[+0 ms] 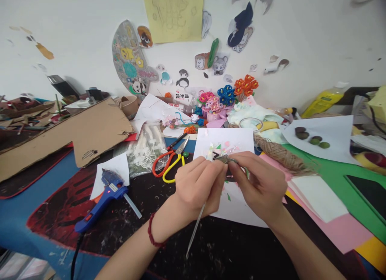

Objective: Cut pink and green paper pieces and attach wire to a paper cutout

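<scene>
My left hand (pixel 199 185) and my right hand (pixel 261 185) meet over a white sheet of paper (pixel 238 207), fingertips closed together. Between them is a small grey-green piece (pixel 222 159), its shape mostly covered by the fingers. A thin pale rod (pixel 195 233) slants down out of my left hand toward me; its upper end is hidden in the grip. Small green, pink and white scraps (pixel 226 145) lie on the paper just behind my fingers.
Left of my hands are a blue hot glue gun (pixel 101 207) with its light on, scissors (pixel 170 161) and a plastic bag of white cords (pixel 147 149). Twine (pixel 283 155), coloured sheets (pixel 337 227) and a phone-like dark slab (pixel 368 195) lie right. Handmade flowers (pixel 214 101) stand behind.
</scene>
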`<action>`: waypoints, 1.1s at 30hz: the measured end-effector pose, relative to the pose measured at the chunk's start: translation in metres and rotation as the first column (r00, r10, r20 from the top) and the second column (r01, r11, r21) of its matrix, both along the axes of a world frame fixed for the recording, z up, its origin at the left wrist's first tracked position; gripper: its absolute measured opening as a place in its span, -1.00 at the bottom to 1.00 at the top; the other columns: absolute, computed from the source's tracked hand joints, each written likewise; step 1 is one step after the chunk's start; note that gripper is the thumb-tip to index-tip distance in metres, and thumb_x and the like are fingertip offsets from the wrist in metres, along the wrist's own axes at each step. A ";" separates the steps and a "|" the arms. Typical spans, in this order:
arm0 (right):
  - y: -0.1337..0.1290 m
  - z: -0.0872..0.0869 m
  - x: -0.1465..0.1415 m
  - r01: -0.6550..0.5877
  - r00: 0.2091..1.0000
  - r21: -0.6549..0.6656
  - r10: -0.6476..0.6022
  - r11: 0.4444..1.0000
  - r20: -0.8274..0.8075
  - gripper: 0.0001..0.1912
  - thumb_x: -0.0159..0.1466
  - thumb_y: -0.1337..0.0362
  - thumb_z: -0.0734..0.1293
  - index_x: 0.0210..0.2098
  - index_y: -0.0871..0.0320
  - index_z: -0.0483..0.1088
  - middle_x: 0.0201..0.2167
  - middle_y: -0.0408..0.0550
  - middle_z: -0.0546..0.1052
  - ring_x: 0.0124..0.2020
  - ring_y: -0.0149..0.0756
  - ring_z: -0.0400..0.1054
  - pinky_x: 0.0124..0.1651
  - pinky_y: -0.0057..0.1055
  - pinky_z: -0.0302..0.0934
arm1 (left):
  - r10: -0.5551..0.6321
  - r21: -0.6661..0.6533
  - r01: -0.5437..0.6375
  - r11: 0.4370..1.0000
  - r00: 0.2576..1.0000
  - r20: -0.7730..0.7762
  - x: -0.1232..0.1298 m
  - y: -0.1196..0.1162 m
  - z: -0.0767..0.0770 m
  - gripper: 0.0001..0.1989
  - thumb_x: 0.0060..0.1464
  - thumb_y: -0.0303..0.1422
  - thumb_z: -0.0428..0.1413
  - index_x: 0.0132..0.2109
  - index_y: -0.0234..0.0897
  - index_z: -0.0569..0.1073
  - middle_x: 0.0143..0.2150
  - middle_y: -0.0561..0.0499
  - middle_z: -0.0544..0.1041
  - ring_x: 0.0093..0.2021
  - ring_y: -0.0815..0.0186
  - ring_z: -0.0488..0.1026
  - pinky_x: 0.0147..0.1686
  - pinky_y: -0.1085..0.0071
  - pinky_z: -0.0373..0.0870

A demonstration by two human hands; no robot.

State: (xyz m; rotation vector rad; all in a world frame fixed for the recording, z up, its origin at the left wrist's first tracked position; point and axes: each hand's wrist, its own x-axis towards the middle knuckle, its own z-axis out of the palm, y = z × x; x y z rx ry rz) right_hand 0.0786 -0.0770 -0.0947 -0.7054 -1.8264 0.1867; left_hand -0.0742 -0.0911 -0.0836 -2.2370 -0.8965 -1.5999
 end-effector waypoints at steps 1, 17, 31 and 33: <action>0.000 0.000 0.000 0.004 1.000 0.011 -0.004 1.000 0.006 -0.81 0.26 0.49 0.29 -0.20 0.13 0.43 -0.33 -0.09 0.55 -0.32 -0.36 0.44 -0.26 -0.42 0.34 | -0.004 0.011 0.004 1.000 1.000 0.001 0.000 0.001 -0.001 -0.88 0.12 -0.60 0.05 -0.33 -0.34 0.37 -0.57 0.12 0.27 -0.57 0.46 0.10 -0.59 0.46 0.09; 0.000 -0.007 0.001 0.029 0.994 0.245 -0.054 0.969 0.099 -0.74 0.22 0.53 0.32 -0.15 0.14 0.42 -0.37 -0.06 0.54 -0.35 -0.32 0.45 -0.26 -0.37 0.40 | -0.070 -0.087 0.079 0.993 0.991 0.111 0.000 -0.003 -0.006 -0.87 0.10 -0.60 0.05 -0.35 -0.32 0.37 -0.59 0.13 0.27 -0.58 0.47 0.09 -0.59 0.48 0.10; 0.008 -0.007 0.002 0.042 0.999 -0.020 -0.041 0.999 0.035 -0.91 0.27 0.41 0.31 -0.27 0.14 0.45 -0.38 -0.08 0.54 -0.34 -0.36 0.43 -0.29 -0.41 0.33 | -0.031 -0.136 0.035 0.990 0.999 0.031 0.000 0.010 -0.008 -0.90 0.17 -0.52 0.07 -0.33 -0.34 0.41 -0.54 0.12 0.34 -0.54 0.49 0.22 -0.51 0.51 0.20; 0.011 -0.009 0.002 0.030 1.000 -0.141 -0.030 0.990 0.003 -0.93 0.29 0.35 0.31 -0.28 0.15 0.46 -0.38 -0.08 0.53 -0.35 -0.36 0.41 -0.29 -0.40 0.31 | 0.004 -0.140 -0.003 0.990 1.000 0.001 -0.001 0.014 -0.012 -0.88 0.19 -0.49 0.07 -0.33 -0.33 0.42 -0.55 0.12 0.35 -0.55 0.48 0.23 -0.52 0.50 0.19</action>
